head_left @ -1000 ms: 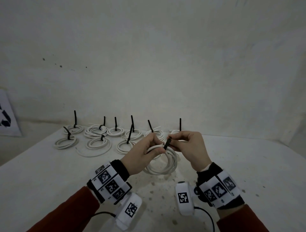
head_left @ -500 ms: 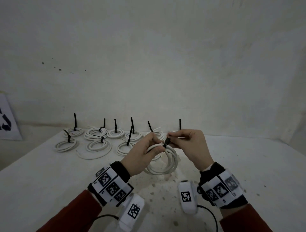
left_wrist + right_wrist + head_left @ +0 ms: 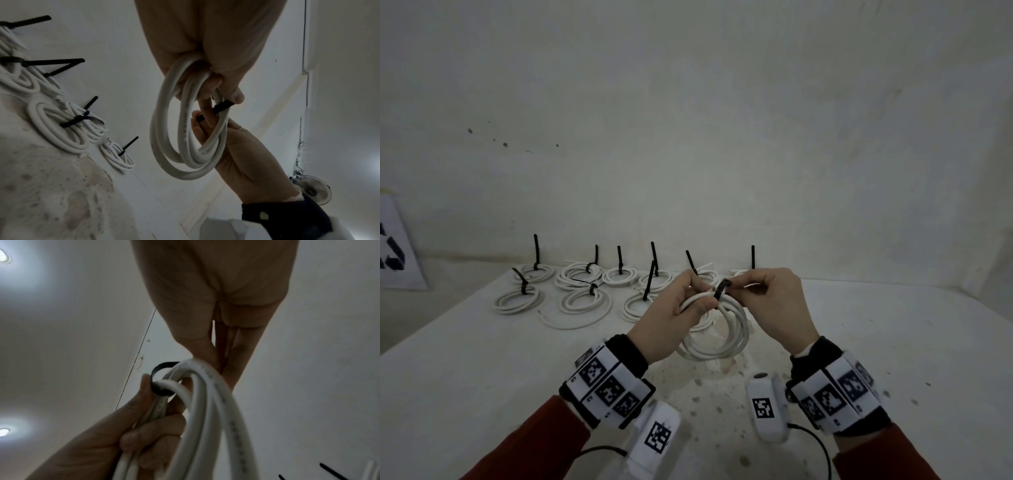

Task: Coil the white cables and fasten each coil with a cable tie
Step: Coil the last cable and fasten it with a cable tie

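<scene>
I hold a white cable coil (image 3: 726, 337) upright above the table's middle. My left hand (image 3: 674, 310) grips the top of the coil (image 3: 174, 146), fingers curled round the bundled strands (image 3: 205, 410). A black cable tie (image 3: 720, 291) loops around the coil's top; in the right wrist view the black cable tie (image 3: 159, 379) forms an open ring beside the left thumb. My right hand (image 3: 767, 301) pinches the black cable tie (image 3: 221, 108) from the right, thumb and forefinger on its strap.
Several tied white coils (image 3: 582, 301) with black tie tails standing up lie in two rows at the table's far left and middle. A loose cable end (image 3: 571, 322) trails near them. The wall (image 3: 688, 137) stands behind; a printed sign (image 3: 393, 250) leans at far left.
The hands and coil stayed in the same place. The right hand's fingers shifted slightly on the tie, which now bends over the coil's top.
</scene>
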### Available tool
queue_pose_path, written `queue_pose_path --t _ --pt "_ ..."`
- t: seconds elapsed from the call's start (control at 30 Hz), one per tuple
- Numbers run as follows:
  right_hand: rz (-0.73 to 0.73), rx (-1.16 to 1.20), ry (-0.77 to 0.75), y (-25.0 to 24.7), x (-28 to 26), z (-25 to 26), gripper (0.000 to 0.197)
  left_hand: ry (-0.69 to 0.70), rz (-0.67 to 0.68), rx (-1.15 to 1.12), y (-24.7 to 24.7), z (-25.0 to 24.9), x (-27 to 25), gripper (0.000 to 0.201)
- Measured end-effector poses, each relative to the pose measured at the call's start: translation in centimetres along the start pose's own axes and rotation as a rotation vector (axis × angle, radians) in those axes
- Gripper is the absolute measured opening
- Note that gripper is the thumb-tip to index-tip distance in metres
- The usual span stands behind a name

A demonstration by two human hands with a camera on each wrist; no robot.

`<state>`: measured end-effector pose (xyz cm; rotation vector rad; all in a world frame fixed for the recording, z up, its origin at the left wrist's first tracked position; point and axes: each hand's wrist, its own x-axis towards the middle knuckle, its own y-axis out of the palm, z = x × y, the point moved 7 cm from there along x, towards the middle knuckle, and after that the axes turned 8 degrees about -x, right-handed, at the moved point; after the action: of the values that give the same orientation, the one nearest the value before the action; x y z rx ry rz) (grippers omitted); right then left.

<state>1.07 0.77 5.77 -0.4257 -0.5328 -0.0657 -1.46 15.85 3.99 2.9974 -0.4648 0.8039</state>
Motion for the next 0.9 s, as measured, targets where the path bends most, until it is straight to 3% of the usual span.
queue_pose_path --t 0.27,0.43,0.53,0.77,0.9 --pt "0.012 0.162 -0.004 -0.4 0.0 0.4 0.016 -0.012 0.010 0.121 -0.2 0.0 -0.1 0.009" --pt "0.026 0.240 -0.018 -0.5 -0.3 1.1 0.015 -0.012 0.004 0.135 -0.6 0.1 0.0 0.024" --pt "0.010 0.268 -0.015 -0.5 -0.4 1.3 0.026 -0.014 0.026 0.160 -0.6 0.1 0.1 0.017" --pt "0.034 0.343 -0.030 -0.2 -0.4 1.1 0.021 -0.024 0.041 0.164 -0.9 0.2 0.0 0.014" --pt "0.045 0.397 -0.028 0.2 -0.6 1.1 0.009 -0.022 0.025 0.174 -1.2 0.0 0.0 0.014"
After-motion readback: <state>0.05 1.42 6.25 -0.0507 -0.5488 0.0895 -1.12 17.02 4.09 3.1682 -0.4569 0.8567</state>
